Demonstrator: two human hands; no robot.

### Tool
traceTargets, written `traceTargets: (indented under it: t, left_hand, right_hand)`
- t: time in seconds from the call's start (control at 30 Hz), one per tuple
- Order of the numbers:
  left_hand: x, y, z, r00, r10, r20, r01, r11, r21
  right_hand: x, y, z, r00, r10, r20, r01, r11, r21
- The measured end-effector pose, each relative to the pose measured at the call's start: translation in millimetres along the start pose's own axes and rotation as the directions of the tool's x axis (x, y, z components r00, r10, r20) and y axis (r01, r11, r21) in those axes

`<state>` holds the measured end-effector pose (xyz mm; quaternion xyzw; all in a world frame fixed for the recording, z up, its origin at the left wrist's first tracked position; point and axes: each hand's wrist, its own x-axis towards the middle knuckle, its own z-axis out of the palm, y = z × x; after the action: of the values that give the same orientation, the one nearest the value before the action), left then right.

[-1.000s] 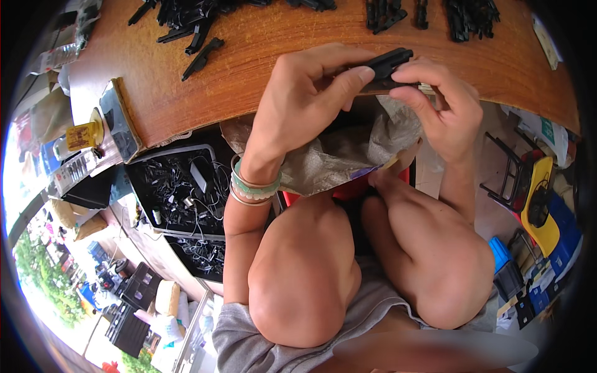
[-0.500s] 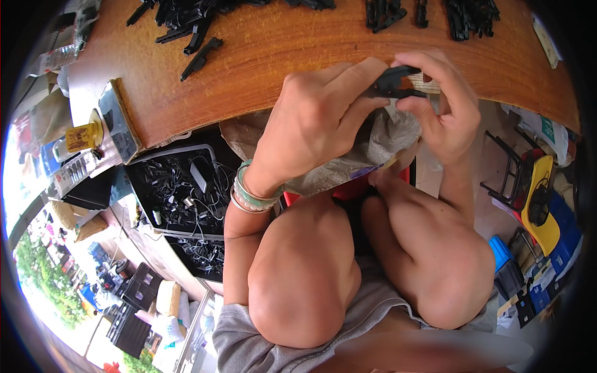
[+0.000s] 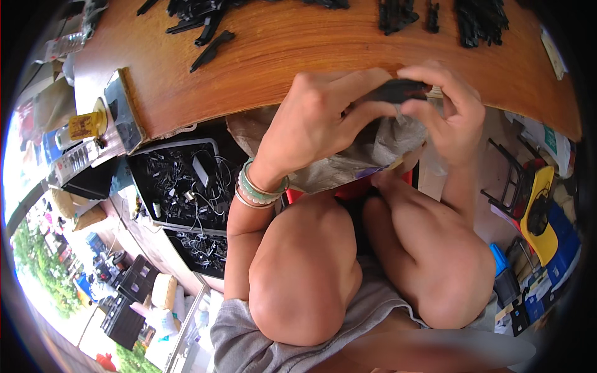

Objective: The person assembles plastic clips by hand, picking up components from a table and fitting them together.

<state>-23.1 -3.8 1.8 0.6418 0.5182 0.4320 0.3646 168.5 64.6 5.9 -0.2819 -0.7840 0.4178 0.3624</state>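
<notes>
Between my two hands, just past the table's near edge, is a dark plastic part (image 3: 398,91), narrow and black; its exact kind is blurred. My left hand (image 3: 333,115), with bangles at the wrist, pinches its left end between thumb and fingers. At the other end, the thumb and forefinger of my right hand (image 3: 451,112) are closed on it. On the wooden table (image 3: 280,56), a single long black plastic part (image 3: 212,51) lies apart from a heap of similar parts (image 3: 205,13) at the far left. Smaller groups of black parts (image 3: 480,22) lie at the far right.
Below the table on the left, black crates (image 3: 177,186) hold small black pieces and cables. A grey sack (image 3: 348,161) hangs between the table edge and my knees. A yellow stool (image 3: 541,217) stands at the right. A yellow tape roll (image 3: 86,126) sits left of the table.
The black part has turned in my fingers and its gap no longer shows. Both hands have shifted slightly toward me and right in the picture, while the view itself has moved a little.
</notes>
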Motion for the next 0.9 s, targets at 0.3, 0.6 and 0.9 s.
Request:
traceTargets:
  t: [0.3,0.6,0.9]
  left_hand:
    - [-10,-51,-85,0.868,0.1,-0.486,0.406,0.42,0.812]
    - [5,-41,-39,0.934,0.234,-0.269,0.12,0.504,0.855]
    - [14,-13,-10,0.877,-0.252,-0.408,0.115,0.937,-0.33]
  right_hand:
    - [25,49,-7,0.99,-0.122,-0.066,0.095,0.944,-0.315]
    - [53,17,3,0.991,-0.126,0.051,0.128,0.732,-0.67]
    - [37,25,9,0.943,-0.282,-0.18,0.25,0.952,-0.179]
